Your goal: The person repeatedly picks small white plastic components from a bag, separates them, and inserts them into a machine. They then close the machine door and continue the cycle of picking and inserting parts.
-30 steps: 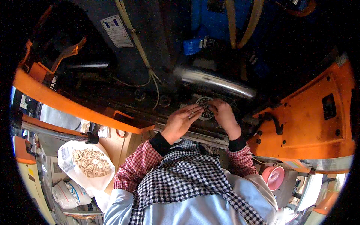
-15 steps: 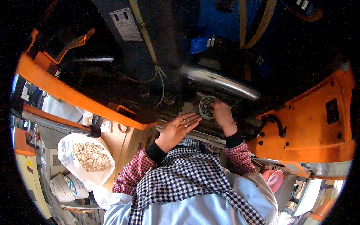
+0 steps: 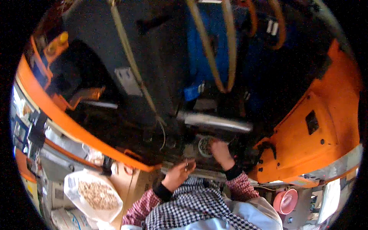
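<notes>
A small pale round bowl of tiny dark and shiny pieces stands on the dark machine bed. My right hand reaches over its right side, fingers bunched down at the rim. Its fingertips and whatever they pinch are hidden or blurred. Nearer to me and left of the bowl, my left hand is raised apart from it, with rings on its fingers. Those fingers look curled in, and blur hides whatever lies inside them.
A polished metal bar crosses just beyond the bowl. Orange machine panels flank me on the left and right. A white sack of beige pieces sits at lower left, beside cardboard. A pink basin is at lower right.
The whole view has tilted upward, so everything sits lower and looks smeared. My left hand has drawn away from the bowl, its straight fingers now curled. My right hand stays at the bowl.
</notes>
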A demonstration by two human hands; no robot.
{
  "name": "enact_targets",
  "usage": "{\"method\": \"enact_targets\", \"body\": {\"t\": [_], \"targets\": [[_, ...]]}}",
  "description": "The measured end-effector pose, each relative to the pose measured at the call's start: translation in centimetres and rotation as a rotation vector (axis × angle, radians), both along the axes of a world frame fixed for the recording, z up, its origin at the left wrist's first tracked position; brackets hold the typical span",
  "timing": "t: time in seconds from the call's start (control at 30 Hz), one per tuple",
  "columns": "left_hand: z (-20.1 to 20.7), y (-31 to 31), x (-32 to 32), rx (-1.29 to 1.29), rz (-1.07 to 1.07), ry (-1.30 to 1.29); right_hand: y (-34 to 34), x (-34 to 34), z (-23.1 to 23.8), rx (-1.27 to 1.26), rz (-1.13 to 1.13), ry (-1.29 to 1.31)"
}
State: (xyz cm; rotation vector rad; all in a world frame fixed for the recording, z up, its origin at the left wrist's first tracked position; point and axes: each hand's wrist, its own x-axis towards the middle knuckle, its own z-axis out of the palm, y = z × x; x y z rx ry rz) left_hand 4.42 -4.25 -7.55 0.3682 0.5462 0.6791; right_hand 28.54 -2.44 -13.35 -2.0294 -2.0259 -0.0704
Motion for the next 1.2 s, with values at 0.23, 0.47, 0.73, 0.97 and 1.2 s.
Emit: {"method": "enact_targets", "body": {"t": [0.23, 0.47, 0.73, 0.97, 1.2], "targets": [[0.1, -1.0, -1.2, 0.239, -0.176, 0.238, -2.8, -5.4, 8.8, 0.174, 0.398, 0.686], [1.7, -2.0, -2.6, 1.325, -0.226, 1.023, -4.6, -8.0, 7.9, 0.099, 0.545, 0.752], [0.8, -2.3, -3.0, 0.15, -0.004, 0.378, -4.7, -9.0, 8.1, 0.055, 0.542, 0.689], [2.2, -3.0, -3.2, -0.097, 0.106, 0.301, -4.2, -9.2, 7.1, 0.048, 0.606, 0.644], [-1.8, -2.2, -4.3, 0.242, 0.042, 0.452, -4.1, -9.7, 6.7, 0.061, 0.592, 0.562]]}}
